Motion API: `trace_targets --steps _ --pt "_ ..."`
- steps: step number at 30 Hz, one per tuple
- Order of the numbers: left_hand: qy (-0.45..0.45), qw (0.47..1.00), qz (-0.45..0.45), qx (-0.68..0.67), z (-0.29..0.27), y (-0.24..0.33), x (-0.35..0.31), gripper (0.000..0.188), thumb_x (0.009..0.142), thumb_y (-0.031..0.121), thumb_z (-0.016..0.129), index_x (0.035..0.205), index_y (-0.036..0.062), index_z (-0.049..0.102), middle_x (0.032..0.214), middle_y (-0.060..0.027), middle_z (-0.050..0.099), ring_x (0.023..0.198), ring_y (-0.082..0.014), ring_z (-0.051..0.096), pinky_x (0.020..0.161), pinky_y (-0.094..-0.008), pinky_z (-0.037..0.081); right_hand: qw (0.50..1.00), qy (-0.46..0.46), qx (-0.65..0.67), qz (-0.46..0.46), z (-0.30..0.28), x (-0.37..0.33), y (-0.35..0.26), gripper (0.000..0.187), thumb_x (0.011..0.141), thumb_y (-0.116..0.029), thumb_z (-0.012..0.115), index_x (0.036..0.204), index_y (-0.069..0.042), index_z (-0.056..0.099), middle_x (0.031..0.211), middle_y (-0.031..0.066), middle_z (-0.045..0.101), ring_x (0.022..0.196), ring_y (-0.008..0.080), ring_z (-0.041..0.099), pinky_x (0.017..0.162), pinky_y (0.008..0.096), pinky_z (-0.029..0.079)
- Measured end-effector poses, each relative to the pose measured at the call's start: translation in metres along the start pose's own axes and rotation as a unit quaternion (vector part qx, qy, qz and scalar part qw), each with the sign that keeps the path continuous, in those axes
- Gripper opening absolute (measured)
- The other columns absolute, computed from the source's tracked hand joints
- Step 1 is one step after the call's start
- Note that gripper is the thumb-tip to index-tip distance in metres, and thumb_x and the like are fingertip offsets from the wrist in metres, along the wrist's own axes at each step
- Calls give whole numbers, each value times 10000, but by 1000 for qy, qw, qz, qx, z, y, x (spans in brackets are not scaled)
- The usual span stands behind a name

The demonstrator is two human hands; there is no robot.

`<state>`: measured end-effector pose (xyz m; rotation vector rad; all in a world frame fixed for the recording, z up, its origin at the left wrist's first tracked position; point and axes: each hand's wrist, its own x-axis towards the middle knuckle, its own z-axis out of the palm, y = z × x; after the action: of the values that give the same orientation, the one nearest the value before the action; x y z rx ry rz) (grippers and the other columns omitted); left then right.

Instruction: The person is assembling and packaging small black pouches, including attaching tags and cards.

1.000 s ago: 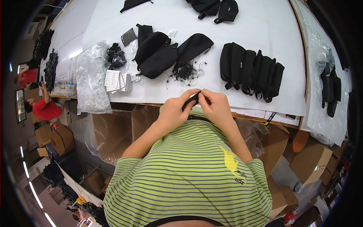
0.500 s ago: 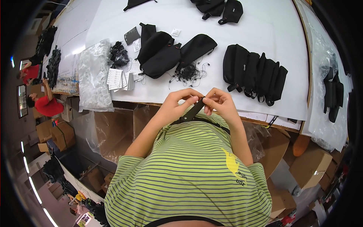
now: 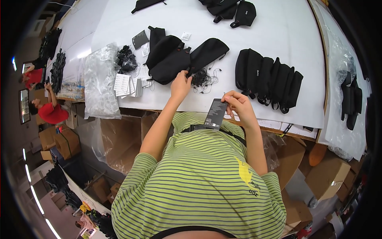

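Note:
My right hand (image 3: 240,106) pinches the edge of a dark grey printed hang tag (image 3: 215,114), which hangs face-up in front of my waist at the table's near edge. My left hand (image 3: 181,85) reaches over the table, its fingers drawn together at the lower edge of a black fabric bag (image 3: 168,59). What its fingertips grip, if anything, is hidden. Just right of them lies a tangled pile of thin black strings (image 3: 201,79). Another black bag (image 3: 209,53) lies above that pile.
At right stands a row of black bags (image 3: 266,77); more black bags (image 3: 244,14) lie at the far side. Left are a clear plastic bag of small packets (image 3: 100,81), a bundle of black strings (image 3: 126,59) and white printed cards (image 3: 122,84). Cardboard boxes (image 3: 119,137) stand below the table edge.
My left hand has let go of the tag and moved forward to the black bag and strings. The tag, still in my right hand, now shows its printed face.

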<state>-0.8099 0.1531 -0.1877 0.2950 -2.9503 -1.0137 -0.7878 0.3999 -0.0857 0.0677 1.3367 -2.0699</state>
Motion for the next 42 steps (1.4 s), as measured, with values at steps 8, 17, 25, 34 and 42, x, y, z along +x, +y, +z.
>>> trace_targets --steps 8,17,25,34,42 --pt "126 981 149 0 -22 30 8 151 787 174 664 770 29 630 747 -45 489 655 -249 540 616 -354 441 983 130 -126 -17 1 -2 8 149 855 -155 618 871 -11 647 573 -7 558 491 27 473 436 172 336" --pt "-272 827 -143 -470 -55 85 -29 232 788 91 651 1004 8 668 746 -13 636 595 -55 491 579 -207 414 910 190 -355 -98 27 10 16 135 799 -160 656 853 -36 662 491 15 500 418 69 448 429 239 325" --pt "-230 919 -91 -307 -53 86 -48 182 752 71 682 926 19 679 722 5 616 502 -25 403 469 -190 333 892 158 -406 -122 29 3 19 168 760 -138 661 872 -16 685 585 114 601 466 178 540 476 287 398" --pt "-130 940 26 -316 -53 93 -58 77 811 79 650 838 16 614 790 13 571 538 -23 374 482 -186 293 913 155 -361 -110 27 4 18 180 776 -168 681 846 -3 681 494 33 474 442 78 395 442 246 322" --pt "-192 684 -106 -696 -77 95 -54 94 916 135 479 906 41 472 849 -37 486 570 -68 418 527 -206 347 985 110 -84 -98 16 -3 15 160 838 -86 626 955 -14 545 723 23 592 657 77 529 621 214 407"
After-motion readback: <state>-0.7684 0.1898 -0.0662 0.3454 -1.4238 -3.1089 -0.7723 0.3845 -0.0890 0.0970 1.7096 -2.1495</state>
